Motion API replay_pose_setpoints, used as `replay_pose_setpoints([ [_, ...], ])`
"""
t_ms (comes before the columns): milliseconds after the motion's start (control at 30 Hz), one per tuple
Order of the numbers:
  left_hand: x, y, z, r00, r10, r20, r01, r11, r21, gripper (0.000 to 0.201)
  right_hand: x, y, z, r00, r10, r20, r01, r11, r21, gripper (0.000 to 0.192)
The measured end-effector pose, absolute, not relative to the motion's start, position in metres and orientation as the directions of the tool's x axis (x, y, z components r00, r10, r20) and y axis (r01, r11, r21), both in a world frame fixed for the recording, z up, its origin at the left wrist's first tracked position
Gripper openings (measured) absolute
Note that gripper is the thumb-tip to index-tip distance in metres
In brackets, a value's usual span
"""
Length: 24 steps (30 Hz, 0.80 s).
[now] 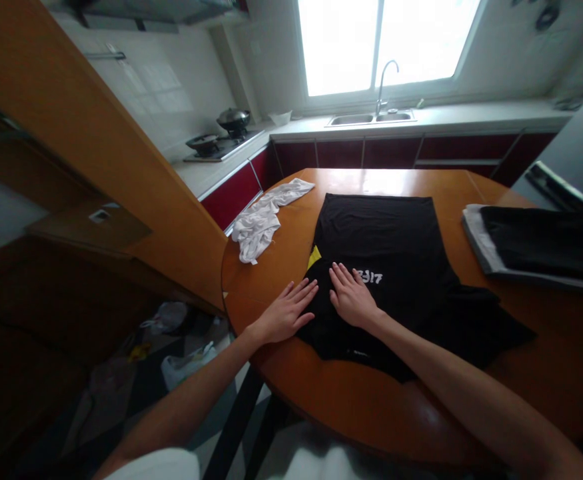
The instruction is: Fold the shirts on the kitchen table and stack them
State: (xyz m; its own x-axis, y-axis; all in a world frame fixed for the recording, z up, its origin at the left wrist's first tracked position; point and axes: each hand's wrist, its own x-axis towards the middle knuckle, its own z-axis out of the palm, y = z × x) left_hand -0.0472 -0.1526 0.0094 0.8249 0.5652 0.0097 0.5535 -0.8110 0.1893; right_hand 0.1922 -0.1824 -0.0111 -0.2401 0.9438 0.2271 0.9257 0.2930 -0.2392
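A black T-shirt [386, 233] lies spread on the round wooden table [291, 393], its hem toward the window and its neck toward me. White lettering [372, 277] on its chest is partly covered by my right hand [352, 297], which rests flat on the cloth with fingers stretched out. My left hand [287, 312] is also flat, at the shirt's left edge, with its fingertips on the folded-in sleeve area. Beside the fingers a small yellow patch [314, 257] shows at the shirt's side. The right sleeve [501, 323] extends outward over the table.
A crumpled white cloth [261, 223] lies at the table's far left. Folded black and grey clothes [546, 243] are stacked at the right. Beyond stand a sink [354, 120] and a stove with pans [234, 120]. Plastic bags [186, 363] lie on the floor at left.
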Motion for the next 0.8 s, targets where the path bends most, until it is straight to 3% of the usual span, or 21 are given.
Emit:
replay_pose_setpoints([
  [300, -0.064, -0.172, 0.012, 0.811, 0.585, -0.028, 0.581, -0.798, 0.161, 0.065, 0.192, -0.183, -0.008, -0.240, 0.946, 0.219, 0.924, 0.292, -0.246, 0.060],
  [467, -0.068, -0.162, 0.027, 0.826, 0.555, -0.100, 0.560, -0.783, 0.270, 0.064, 0.192, -0.182, -0.009, -0.235, 0.944, 0.230, 0.920, 0.292, -0.260, 0.059],
  [600, -0.041, -0.116, 0.039, 0.774, 0.632, 0.040, 0.579, -0.731, 0.361, 0.056, 0.192, -0.182, -0.008, -0.235, 0.946, 0.225, 0.919, 0.292, -0.265, 0.059],
  [800, 0.037, -0.024, 0.016, 0.689, 0.700, 0.190, 0.627, -0.706, 0.329, 0.052, 0.192, -0.182, -0.007, -0.235, 0.946, 0.223, 0.920, 0.290, -0.263, 0.060],
])
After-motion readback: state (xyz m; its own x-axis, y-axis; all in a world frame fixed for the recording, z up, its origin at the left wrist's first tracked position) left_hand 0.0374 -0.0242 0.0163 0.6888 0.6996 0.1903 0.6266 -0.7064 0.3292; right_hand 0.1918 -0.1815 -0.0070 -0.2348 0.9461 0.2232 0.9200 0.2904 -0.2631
